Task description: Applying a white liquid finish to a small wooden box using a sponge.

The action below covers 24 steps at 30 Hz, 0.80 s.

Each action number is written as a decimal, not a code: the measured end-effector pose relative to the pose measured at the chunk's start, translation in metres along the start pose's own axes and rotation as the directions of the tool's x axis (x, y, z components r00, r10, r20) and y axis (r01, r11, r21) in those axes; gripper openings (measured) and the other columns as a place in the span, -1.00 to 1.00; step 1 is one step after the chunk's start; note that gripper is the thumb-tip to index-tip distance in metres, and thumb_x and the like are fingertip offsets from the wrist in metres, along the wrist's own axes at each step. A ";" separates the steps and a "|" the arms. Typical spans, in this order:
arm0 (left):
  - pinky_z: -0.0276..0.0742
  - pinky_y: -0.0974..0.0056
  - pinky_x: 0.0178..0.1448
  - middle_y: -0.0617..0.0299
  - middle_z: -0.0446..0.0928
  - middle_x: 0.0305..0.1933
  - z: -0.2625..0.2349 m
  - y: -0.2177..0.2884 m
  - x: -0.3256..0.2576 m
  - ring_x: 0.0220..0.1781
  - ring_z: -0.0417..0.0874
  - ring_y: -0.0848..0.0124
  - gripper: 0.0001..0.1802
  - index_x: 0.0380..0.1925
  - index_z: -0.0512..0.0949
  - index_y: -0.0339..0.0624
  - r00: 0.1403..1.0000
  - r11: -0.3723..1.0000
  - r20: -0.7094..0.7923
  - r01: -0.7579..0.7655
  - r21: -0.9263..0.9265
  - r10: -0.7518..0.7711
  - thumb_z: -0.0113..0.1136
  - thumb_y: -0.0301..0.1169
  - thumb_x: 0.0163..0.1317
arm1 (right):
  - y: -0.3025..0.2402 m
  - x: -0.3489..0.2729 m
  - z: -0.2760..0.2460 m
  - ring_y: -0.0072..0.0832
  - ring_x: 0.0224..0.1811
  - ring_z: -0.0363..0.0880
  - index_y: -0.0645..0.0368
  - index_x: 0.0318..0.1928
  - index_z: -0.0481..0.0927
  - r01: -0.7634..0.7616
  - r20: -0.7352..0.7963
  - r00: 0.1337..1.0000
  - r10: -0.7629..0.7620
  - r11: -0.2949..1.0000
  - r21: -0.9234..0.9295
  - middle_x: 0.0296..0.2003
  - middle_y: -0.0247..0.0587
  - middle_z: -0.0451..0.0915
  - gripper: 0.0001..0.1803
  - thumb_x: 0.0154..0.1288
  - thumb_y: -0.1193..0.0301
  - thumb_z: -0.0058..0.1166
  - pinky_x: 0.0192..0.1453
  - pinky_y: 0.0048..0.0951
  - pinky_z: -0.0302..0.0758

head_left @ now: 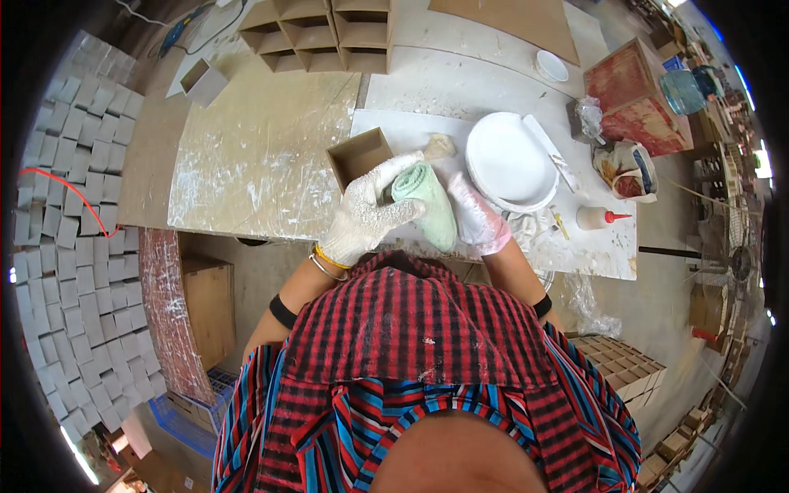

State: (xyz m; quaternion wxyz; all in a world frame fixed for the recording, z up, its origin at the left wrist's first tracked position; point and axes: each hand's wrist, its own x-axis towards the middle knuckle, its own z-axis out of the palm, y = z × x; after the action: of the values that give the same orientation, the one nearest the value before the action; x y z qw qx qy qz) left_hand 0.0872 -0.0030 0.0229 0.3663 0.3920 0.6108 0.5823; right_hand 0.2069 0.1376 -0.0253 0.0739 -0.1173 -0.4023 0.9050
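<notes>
My left hand [371, 207], in a white knit work glove, is closed around a rolled pale green cloth [436, 215]. The roll's coiled end points up and its lower part hangs at the table's front edge. Close to the cloth's right side is my right hand [478, 215], in a thin whitish glove with pink showing through. Its fingers reach forward, fairly straight, with nothing visible in them; whether they touch the cloth I cannot tell. Just beyond my left hand stands an open brown cardboard box [359, 158], partly covered by that glove.
A round white tub [511, 160] with a flat spatula [549, 152] on its rim stands right of my hands. Nearby are a red-tipped squeeze bottle [598, 218] and crumpled rags [530, 226]. A compartmented board rack [320, 37] sits at the back. Stacked pale boxes [82, 246] fill the left.
</notes>
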 end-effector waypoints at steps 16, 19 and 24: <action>0.02 0.12 0.36 -0.07 0.02 0.33 -0.075 -0.040 -0.013 0.35 0.06 0.06 0.04 0.29 0.00 -0.03 0.991 0.728 -0.131 0.115 0.675 -0.035 0.34 -0.03 -0.18 | 0.005 0.023 -0.010 -0.33 -0.03 0.47 0.19 0.12 0.30 -0.095 -0.153 0.971 -0.183 0.295 -0.951 -0.01 -0.05 0.44 -0.47 0.20 0.20 0.01 0.04 -0.40 0.40; -0.03 -0.02 0.35 -0.05 -0.02 0.33 -0.079 -0.048 0.000 0.38 -0.05 -0.04 0.08 0.28 0.02 -0.01 0.994 0.402 -0.092 0.106 0.910 -0.054 0.33 0.04 -0.25 | -0.012 0.058 -0.001 -0.16 0.01 0.43 0.12 0.15 0.27 -0.145 -0.095 0.940 -0.328 -0.131 -0.981 0.02 0.02 0.40 -0.46 0.20 0.19 -0.02 0.07 -0.32 0.38; -0.12 -0.10 0.34 -0.11 -0.04 0.35 -0.073 -0.081 0.015 0.38 -0.05 -0.01 0.09 0.28 0.01 -0.12 0.994 0.362 -0.011 0.049 0.931 -0.105 0.24 0.14 -0.21 | -0.006 0.126 0.004 -0.12 0.00 0.42 0.05 0.19 0.23 -0.132 -0.038 0.950 -0.310 -0.287 -0.949 -0.03 -0.04 0.42 -0.46 0.24 0.14 -0.10 0.03 -0.27 0.39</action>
State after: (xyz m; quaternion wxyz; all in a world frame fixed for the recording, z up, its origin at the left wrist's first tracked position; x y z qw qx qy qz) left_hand 0.0105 -0.0212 -0.0536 0.1240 0.5157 0.8407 0.1094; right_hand 0.0846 0.1675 -0.0377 0.0741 -0.2215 -0.9550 0.1826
